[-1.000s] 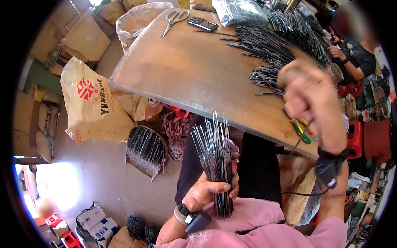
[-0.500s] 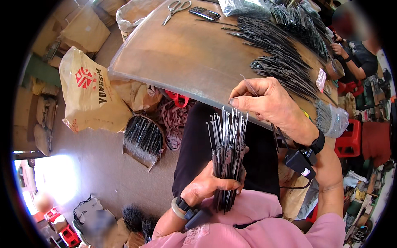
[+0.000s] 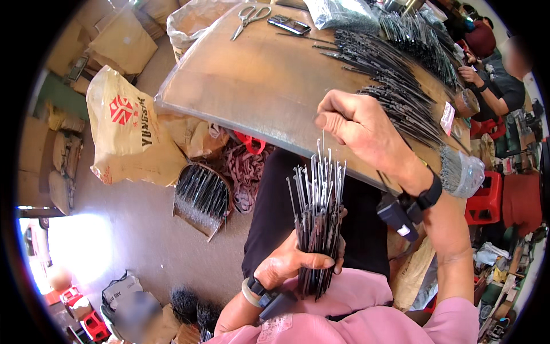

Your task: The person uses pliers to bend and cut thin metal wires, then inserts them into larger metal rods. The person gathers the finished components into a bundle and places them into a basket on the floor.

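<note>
Upright over my lap stands a bundle of thin metal rods (image 3: 316, 229), dark below, with shiny, small looped tips on top. My left hand (image 3: 301, 258) wraps round its lower part, thumb across the front. Above the tips is my right hand (image 3: 358, 123), fingers curled and thumb pressed in. One rod rises higher than the rest, its top just below the right thumb. Whether the fingers touch it, or hold anything else, I cannot make out. Several more dark rods (image 3: 395, 109) lie in piles on the table (image 3: 246, 80) beyond my right hand.
Scissors (image 3: 250, 21) and a phone (image 3: 289, 24) lie at the table's far side. A printed sack (image 3: 123, 137) and a container of rods (image 3: 200, 192) stand on the floor at left. Another person (image 3: 495, 86) works at far right, near a red stool (image 3: 486, 198).
My right hand has risen slightly, turned and curled more; the thin wire seen in it earlier no longer shows. One rod now stands higher from the bundle. My left hand keeps its grip.
</note>
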`<state>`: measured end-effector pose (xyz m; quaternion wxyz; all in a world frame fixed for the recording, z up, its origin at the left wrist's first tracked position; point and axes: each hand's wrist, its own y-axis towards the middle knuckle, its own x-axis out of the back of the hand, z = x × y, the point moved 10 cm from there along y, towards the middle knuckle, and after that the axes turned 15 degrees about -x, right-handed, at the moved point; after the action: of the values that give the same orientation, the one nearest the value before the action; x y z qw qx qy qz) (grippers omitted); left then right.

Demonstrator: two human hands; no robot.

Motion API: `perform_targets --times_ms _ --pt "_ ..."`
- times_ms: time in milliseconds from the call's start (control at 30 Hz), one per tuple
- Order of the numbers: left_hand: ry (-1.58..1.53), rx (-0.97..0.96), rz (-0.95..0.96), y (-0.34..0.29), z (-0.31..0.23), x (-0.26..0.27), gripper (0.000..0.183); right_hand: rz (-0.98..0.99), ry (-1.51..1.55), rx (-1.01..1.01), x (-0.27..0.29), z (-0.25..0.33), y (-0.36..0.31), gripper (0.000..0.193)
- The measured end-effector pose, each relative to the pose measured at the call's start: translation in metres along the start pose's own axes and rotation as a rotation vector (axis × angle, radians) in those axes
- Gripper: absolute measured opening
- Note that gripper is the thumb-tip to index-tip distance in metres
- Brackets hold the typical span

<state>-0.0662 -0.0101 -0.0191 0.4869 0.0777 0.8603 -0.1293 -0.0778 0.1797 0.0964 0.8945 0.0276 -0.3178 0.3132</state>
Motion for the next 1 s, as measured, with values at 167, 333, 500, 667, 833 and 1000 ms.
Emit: perform_targets --times_ms 167,333,500,667,833,1000 --pt "-0.016 0.003 0.009 -0.003 -0.003 -0.005 0.104 -0.147 0.077 -0.035 0.023 0.013 0.006 0.021" --pt "-0.030 0.000 0.027 -0.003 0.000 -0.005 0.105 -0.255 0.335 -0.078 0.061 0.019 0.014 0.024" --pt "-0.040 -0.005 0.009 -0.003 0.006 -0.003 0.103 -0.469 0.388 -0.025 0.090 0.016 0.012 0.022" --pt "-0.001 0.000 -0.068 -0.005 0.003 0.003 0.092 -0.353 0.655 0.121 0.118 0.012 0.021 0.030" --pt "0.065 -0.047 -0.153 -0.001 0.003 0.014 0.085 -0.614 0.791 0.184 0.167 0.007 -0.008 0.030" --pt "0.000 -0.184 -0.234 0.003 -0.008 0.030 0.078 -0.452 0.903 0.450 0.217 0.032 -0.048 0.020"
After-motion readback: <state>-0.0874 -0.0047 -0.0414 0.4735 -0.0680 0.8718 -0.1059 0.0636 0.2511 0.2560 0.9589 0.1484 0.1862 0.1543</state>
